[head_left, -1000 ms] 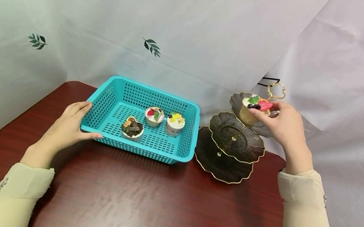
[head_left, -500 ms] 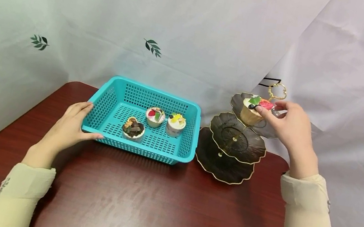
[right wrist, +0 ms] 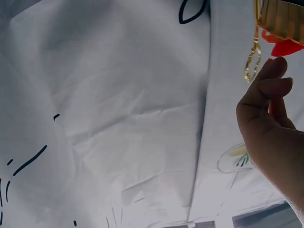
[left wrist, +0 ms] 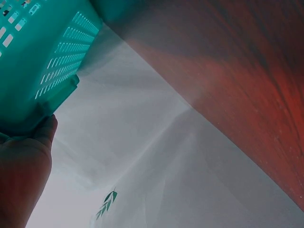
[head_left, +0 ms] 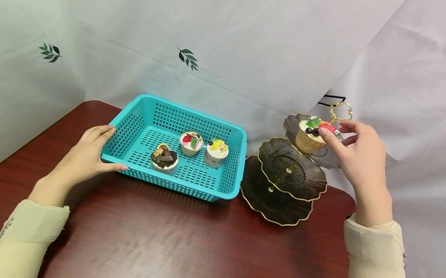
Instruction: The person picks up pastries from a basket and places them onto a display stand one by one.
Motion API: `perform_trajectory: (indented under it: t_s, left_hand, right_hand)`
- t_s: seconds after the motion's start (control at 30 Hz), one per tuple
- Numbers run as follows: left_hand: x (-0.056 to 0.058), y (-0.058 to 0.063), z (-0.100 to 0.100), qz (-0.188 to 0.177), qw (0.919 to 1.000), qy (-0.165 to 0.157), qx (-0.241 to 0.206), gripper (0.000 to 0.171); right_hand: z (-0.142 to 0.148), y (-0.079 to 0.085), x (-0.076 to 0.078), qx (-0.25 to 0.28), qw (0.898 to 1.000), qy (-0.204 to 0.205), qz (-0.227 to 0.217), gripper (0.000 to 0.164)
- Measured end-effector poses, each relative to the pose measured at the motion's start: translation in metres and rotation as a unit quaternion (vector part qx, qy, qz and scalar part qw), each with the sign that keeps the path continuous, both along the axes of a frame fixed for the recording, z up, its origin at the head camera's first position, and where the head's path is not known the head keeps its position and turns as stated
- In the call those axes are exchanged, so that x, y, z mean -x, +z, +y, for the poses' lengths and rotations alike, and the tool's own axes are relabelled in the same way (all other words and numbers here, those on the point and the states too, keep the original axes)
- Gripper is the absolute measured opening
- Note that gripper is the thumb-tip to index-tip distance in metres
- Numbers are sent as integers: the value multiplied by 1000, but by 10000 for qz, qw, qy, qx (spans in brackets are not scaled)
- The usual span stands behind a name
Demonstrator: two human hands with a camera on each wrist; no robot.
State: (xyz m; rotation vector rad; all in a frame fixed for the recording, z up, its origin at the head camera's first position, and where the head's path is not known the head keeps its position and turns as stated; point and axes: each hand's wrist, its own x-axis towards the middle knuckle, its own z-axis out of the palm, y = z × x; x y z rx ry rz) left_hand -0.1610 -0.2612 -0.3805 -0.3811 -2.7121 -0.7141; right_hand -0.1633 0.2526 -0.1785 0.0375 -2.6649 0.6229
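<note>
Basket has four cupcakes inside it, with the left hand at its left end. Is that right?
Not four: the head view shows three in the basket, a dark cupcake, a red-topped cupcake and a yellow-topped cupcake. The left hand is at the basket's left end, as you say.

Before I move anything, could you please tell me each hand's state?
Left hand: open, touching the basket.
Right hand: open, beside the cupcake; contact unclear.

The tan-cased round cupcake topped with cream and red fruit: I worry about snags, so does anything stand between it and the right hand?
Nothing visible stands between the right hand and the cupcake. The ornate gold metal loop handle rises behind them, not in between.
</note>
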Motion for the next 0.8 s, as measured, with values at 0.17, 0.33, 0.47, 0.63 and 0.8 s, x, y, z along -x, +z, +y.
perform_trajectory:
  t_s: [0.17, 0.33, 0.47, 0.63, 0.8]
  left_hand:
    - [0, 1, 1, 32, 10000, 21, 32, 108]
    - [0, 1, 1, 25, 10000, 35, 61, 107]
    - [0, 0, 0, 4, 10000, 45, 82, 107]
    - [0, 0, 0, -2, 10000, 35, 57, 107]
    - [-1, 0, 1, -54, 9999, 89, -11, 108]
  right_hand:
    - [-10, -2, -6, 64, 9988, 132, 461, 60]
    - [-22, -7, -11, 121, 9955, 371, 862, 50]
    - [-31, -13, -15, 189, 9933, 591, 978, 44]
    - [-42, -24, -18, 241, 9889, 996, 1080, 40]
    - [-51, -39, -18, 159, 9832, 1397, 1167, 36]
